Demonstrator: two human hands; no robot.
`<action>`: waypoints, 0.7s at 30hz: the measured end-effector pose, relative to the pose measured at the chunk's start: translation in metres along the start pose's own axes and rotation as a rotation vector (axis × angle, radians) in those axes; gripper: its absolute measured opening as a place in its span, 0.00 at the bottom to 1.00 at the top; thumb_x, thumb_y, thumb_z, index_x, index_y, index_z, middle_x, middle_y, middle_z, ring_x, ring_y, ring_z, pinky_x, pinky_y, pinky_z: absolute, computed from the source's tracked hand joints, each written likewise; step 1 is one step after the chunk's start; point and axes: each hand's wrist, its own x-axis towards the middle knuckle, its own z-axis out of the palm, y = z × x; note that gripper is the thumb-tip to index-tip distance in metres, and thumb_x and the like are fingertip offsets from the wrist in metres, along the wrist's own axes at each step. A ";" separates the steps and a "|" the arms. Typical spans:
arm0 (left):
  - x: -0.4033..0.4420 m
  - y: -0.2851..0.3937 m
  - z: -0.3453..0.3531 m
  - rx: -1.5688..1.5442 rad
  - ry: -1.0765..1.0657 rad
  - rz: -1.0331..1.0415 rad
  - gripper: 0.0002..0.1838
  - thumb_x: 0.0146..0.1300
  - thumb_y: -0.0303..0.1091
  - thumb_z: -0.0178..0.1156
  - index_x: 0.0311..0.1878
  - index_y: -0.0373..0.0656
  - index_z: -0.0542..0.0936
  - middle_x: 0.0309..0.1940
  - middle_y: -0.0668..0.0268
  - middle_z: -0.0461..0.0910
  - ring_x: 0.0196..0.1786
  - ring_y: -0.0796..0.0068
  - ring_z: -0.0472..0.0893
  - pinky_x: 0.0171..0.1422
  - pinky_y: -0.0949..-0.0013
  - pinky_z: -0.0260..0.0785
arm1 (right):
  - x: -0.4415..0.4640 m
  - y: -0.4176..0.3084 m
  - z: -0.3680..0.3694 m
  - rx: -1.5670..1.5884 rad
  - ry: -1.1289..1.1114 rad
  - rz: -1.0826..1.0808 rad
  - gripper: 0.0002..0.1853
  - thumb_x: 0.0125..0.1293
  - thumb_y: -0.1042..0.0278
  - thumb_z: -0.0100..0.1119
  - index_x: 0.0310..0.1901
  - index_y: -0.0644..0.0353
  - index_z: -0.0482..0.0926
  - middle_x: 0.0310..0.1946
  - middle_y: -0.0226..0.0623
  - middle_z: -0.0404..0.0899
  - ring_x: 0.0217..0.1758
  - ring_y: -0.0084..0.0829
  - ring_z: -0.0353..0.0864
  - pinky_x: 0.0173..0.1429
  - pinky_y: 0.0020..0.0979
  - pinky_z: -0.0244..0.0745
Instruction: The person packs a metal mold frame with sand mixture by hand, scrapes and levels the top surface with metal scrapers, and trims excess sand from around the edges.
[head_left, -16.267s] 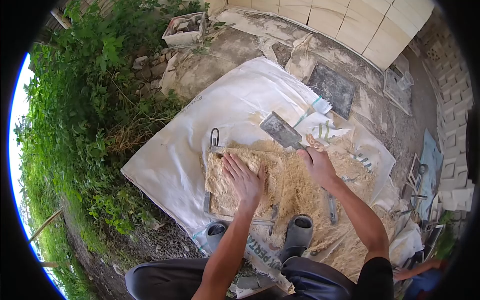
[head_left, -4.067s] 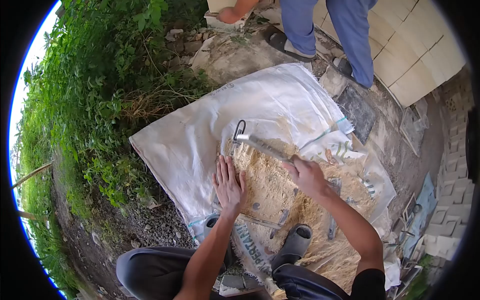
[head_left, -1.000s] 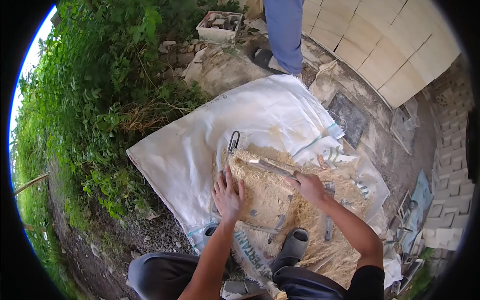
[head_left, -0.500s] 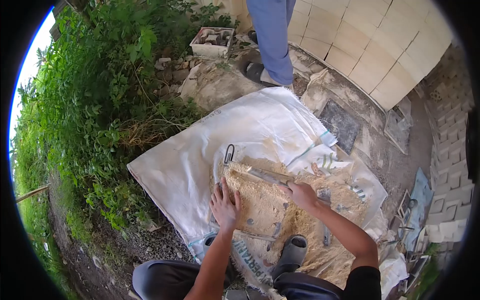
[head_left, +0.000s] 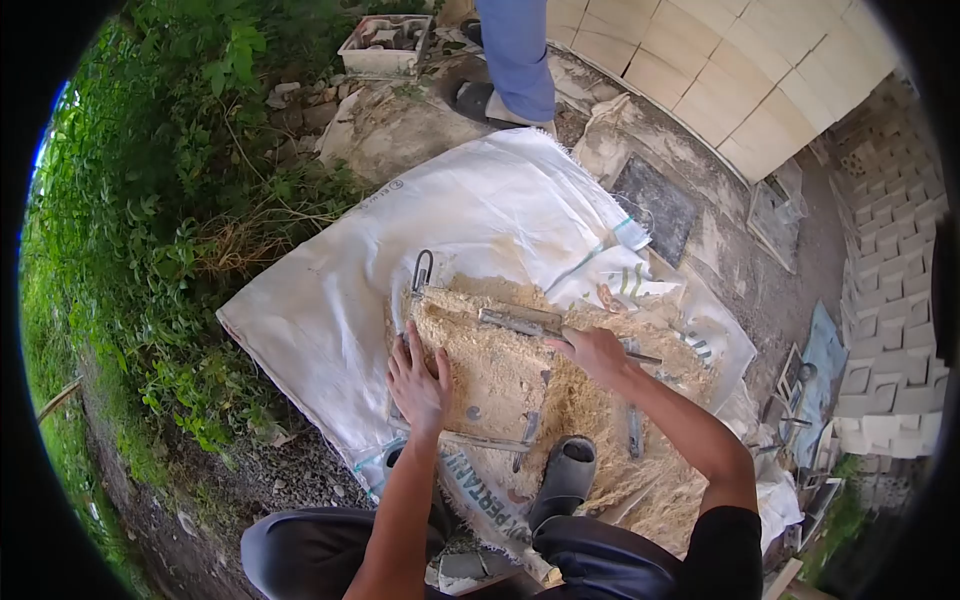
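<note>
A shallow metal frame [head_left: 487, 441], with a loop handle [head_left: 422, 268] at its far left corner, lies on the sack and is filled with pale, crumbly powder [head_left: 492, 375]. My left hand [head_left: 418, 388] rests with its fingers spread along the frame's left side, touching the powder. My right hand [head_left: 598, 358] is wrapped round a long metal tool [head_left: 522, 321]. The tool has a flat, powder-coated bar at its left end and a thin rod sticking out to the right of the hand. It lies low over the far part of the powder; whether it touches is unclear.
Under everything spreads a white woven sack [head_left: 320, 290]. Beyond it stands another person in blue trousers [head_left: 518, 60]. A white crate [head_left: 385, 48], a dark slab [head_left: 655, 210], green plants [head_left: 150, 230] and stacked pale tiles [head_left: 890, 320] surround the spot.
The view has shifted, so the scene sits higher and further left. In my right hand, the tool has turned, its left end now lower relative to the frame. My left hand stays at the frame's left side.
</note>
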 end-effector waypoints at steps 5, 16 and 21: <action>0.000 0.000 0.000 -0.005 0.023 0.012 0.34 0.65 0.48 0.50 0.73 0.48 0.59 0.60 0.49 0.69 0.57 0.50 0.72 0.62 0.52 0.61 | 0.003 -0.002 -0.028 -0.020 0.001 -0.040 0.26 0.66 0.40 0.52 0.31 0.60 0.77 0.09 0.40 0.70 0.12 0.41 0.72 0.17 0.37 0.67; -0.001 -0.002 0.007 0.056 0.012 -0.001 0.34 0.66 0.48 0.50 0.74 0.51 0.58 0.60 0.48 0.69 0.59 0.50 0.70 0.63 0.52 0.60 | -0.006 0.007 -0.023 -0.032 -0.110 0.042 0.27 0.67 0.38 0.49 0.26 0.58 0.73 0.09 0.38 0.68 0.12 0.40 0.72 0.18 0.39 0.68; 0.000 -0.001 0.002 0.009 -0.016 -0.006 0.35 0.66 0.49 0.49 0.75 0.52 0.57 0.60 0.48 0.69 0.60 0.50 0.70 0.64 0.52 0.60 | -0.012 0.002 -0.013 0.192 0.244 -0.038 0.28 0.67 0.36 0.48 0.27 0.58 0.74 0.07 0.38 0.66 0.11 0.39 0.71 0.16 0.37 0.67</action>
